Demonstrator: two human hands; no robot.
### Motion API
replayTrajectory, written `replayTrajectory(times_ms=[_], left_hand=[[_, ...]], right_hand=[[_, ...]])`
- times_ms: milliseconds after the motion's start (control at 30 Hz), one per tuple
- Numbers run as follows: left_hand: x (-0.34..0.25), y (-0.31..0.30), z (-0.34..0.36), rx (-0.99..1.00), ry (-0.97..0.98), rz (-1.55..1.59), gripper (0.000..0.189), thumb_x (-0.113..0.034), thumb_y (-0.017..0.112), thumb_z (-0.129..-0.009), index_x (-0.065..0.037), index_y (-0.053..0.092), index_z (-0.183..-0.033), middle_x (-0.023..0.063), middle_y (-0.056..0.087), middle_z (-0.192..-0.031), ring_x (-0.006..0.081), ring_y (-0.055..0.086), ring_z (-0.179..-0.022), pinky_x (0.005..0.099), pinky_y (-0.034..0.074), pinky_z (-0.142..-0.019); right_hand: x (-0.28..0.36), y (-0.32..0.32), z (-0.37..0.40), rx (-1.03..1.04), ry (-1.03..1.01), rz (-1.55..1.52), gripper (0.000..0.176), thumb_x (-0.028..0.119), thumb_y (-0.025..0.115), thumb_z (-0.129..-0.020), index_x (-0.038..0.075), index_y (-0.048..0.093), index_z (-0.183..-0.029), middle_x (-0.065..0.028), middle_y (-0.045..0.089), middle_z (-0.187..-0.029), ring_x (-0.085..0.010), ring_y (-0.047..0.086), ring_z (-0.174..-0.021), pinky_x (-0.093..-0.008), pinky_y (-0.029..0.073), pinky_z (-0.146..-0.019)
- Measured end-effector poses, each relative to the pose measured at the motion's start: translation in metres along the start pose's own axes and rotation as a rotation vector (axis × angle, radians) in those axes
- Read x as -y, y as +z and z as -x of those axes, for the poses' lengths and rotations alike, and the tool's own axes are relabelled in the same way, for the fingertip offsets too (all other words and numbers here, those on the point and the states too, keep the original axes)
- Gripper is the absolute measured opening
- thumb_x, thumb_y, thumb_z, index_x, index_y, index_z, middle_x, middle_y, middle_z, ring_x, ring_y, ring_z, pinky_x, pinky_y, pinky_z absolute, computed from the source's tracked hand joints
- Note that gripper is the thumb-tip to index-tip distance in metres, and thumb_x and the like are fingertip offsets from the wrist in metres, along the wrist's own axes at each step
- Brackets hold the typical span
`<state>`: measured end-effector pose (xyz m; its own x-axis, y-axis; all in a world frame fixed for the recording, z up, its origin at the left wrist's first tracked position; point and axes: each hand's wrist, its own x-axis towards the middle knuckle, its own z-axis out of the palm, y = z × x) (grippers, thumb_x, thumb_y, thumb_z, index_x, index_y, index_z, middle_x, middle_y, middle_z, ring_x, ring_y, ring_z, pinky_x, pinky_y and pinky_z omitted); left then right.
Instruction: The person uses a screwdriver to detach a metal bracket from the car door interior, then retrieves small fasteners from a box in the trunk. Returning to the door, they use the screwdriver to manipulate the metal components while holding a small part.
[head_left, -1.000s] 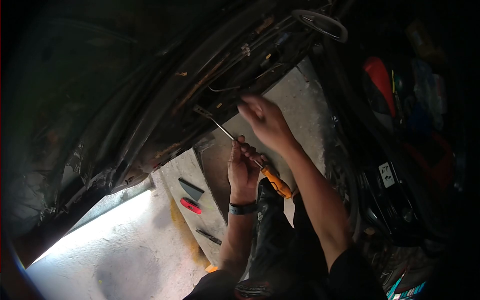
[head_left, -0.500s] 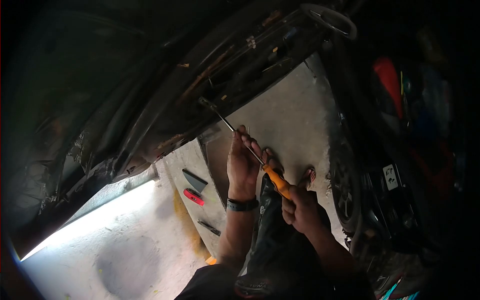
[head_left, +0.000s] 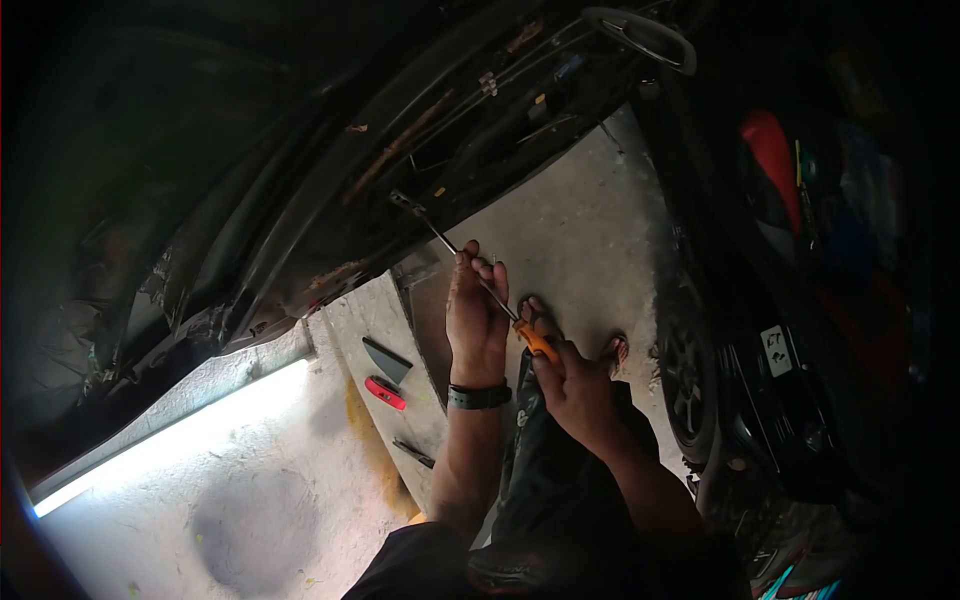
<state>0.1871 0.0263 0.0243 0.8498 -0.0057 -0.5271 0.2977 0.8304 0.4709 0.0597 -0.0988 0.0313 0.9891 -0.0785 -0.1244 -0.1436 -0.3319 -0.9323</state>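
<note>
A screwdriver with an orange handle point(head_left: 537, 341) and a long thin metal shaft slants up to the left. My right hand point(head_left: 582, 398) is closed around the rear of that handle. Further up, my left hand point(head_left: 476, 325), with a dark watch point(head_left: 479, 397) on the wrist, is closed on the shaft, fingers lightly curled. The shaft's far end reaches a small slotted metal part point(head_left: 401, 200) at the edge of a dark car door point(head_left: 310, 215). Shadow hides exactly how the tip meets it.
On a pale board point(head_left: 372, 310) lie a dark wedge-shaped piece point(head_left: 386, 360), a red tool point(head_left: 385, 393) and a slim dark tool point(head_left: 414, 453). A lit tube point(head_left: 180, 435) runs at lower left. A wheel point(head_left: 690, 385) and a black case point(head_left: 775, 400) stand at right.
My right hand has shifted forward on the handle and covers more of it. Both hands and the screwdriver appear slightly further left and up; the view has also shifted a little.
</note>
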Motion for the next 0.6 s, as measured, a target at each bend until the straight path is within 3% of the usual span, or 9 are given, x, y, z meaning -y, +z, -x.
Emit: replayTrajectory(times_ms=[100, 167, 200, 233, 300, 367, 400, 467, 600], left_hand=[[0.0, -0.002, -0.001, 0.011, 0.008, -0.012, 0.026, -0.023, 0.05, -0.105, -0.003, 0.055, -0.122, -0.0033, 0.06, -0.083, 0.0064, 0.061, -0.076, 0.0251, 0.056, -0.088], [-0.002, -0.001, -0.006, 0.013, -0.001, 0.004, 0.026, -0.022, 0.05, -0.105, -0.003, 0.055, -0.122, -0.0032, 0.06, -0.083, 0.0063, 0.061, -0.077, 0.0254, 0.056, -0.088], [-0.002, -0.001, -0.008, -0.001, -0.013, 0.014, 0.026, -0.022, 0.05, -0.105, -0.003, 0.055, -0.122, -0.0032, 0.06, -0.083, 0.0063, 0.061, -0.077, 0.0255, 0.056, -0.089], [-0.003, -0.003, -0.007, -0.019, -0.027, 0.024, 0.026, -0.022, 0.05, -0.105, -0.003, 0.055, -0.122, -0.0032, 0.06, -0.084, 0.0063, 0.061, -0.077, 0.0257, 0.056, -0.089], [-0.003, -0.001, -0.007, -0.023, -0.004, 0.011, 0.027, -0.022, 0.05, -0.105, -0.002, 0.055, -0.123, -0.0032, 0.061, -0.084, 0.0061, 0.061, -0.078, 0.0259, 0.056, -0.09], [-0.001, 0.0, -0.009, -0.013, 0.014, 0.0, 0.027, -0.022, 0.05, -0.105, -0.002, 0.054, -0.124, -0.0031, 0.061, -0.084, 0.006, 0.062, -0.078, 0.026, 0.055, -0.09], [-0.003, -0.002, -0.012, -0.005, 0.023, -0.005, 0.027, -0.021, 0.05, -0.105, -0.002, 0.054, -0.124, -0.003, 0.061, -0.084, 0.0059, 0.062, -0.078, 0.0259, 0.055, -0.091], [-0.004, -0.005, -0.011, 0.005, 0.032, -0.016, 0.028, -0.021, 0.049, -0.105, -0.002, 0.054, -0.126, -0.0027, 0.061, -0.085, 0.0059, 0.061, -0.079, 0.0259, 0.055, -0.091], [-0.005, 0.002, -0.012, -0.022, 0.025, -0.009, 0.029, -0.02, 0.049, -0.106, -0.001, 0.052, -0.128, -0.0023, 0.062, -0.085, 0.006, 0.062, -0.079, 0.0259, 0.055, -0.092]], right_hand=[[-0.021, -0.01, -0.002, 0.383, 0.582, -1.092, 0.029, 0.026, 0.064, -0.094, 0.001, 0.052, -0.103, -0.0144, 0.059, -0.082, -0.0262, 0.063, -0.056, -0.0317, 0.049, -0.047], [-0.018, -0.006, -0.006, 0.257, 0.473, -1.039, 0.031, 0.03, 0.059, -0.096, 0.001, 0.051, -0.103, -0.011, 0.054, -0.073, -0.0223, 0.055, -0.048, -0.0307, 0.044, -0.042], [-0.005, 0.005, -0.006, -0.028, 0.142, -0.561, 0.033, 0.033, 0.056, -0.098, 0.001, 0.051, -0.102, -0.0076, 0.049, -0.066, -0.0185, 0.047, -0.042, -0.0303, 0.039, -0.038], [-0.001, 0.009, -0.005, -0.127, -0.06, -0.271, 0.034, 0.034, 0.055, -0.098, 0.001, 0.05, -0.101, -0.0059, 0.046, -0.062, -0.0168, 0.043, -0.039, -0.0302, 0.037, -0.037], [-0.004, 0.012, -0.004, -0.271, -0.277, 0.148, 0.036, 0.036, 0.053, -0.099, 0.0, 0.05, -0.101, -0.0041, 0.043, -0.058, -0.0152, 0.04, -0.036, -0.0301, 0.034, -0.035], [-0.015, 0.002, -0.002, -0.027, 0.044, -0.343, 0.033, 0.032, 0.057, -0.097, 0.0, 0.05, -0.103, -0.0084, 0.048, -0.066, -0.0191, 0.048, -0.044, -0.0312, 0.04, -0.039], [-0.021, -0.007, -0.001, 0.22, 0.424, -0.936, 0.031, 0.028, 0.061, -0.095, 0.0, 0.051, -0.104, -0.0128, 0.054, -0.075, -0.0227, 0.056, -0.052, -0.0322, 0.045, -0.044], [-0.023, -0.01, 0.004, 0.365, 0.662, -1.239, 0.031, 0.024, 0.067, -0.091, 0.001, 0.052, -0.105, -0.0171, 0.06, -0.083, -0.0264, 0.064, -0.061, -0.0337, 0.051, -0.05], [-0.005, 0.0, 0.0, -0.074, 0.033, -0.109, 0.035, 0.023, 0.075, -0.083, 0.003, 0.054, -0.103, -0.0167, 0.059, -0.081, -0.0266, 0.063, -0.068, -0.0362, 0.052, -0.057]])
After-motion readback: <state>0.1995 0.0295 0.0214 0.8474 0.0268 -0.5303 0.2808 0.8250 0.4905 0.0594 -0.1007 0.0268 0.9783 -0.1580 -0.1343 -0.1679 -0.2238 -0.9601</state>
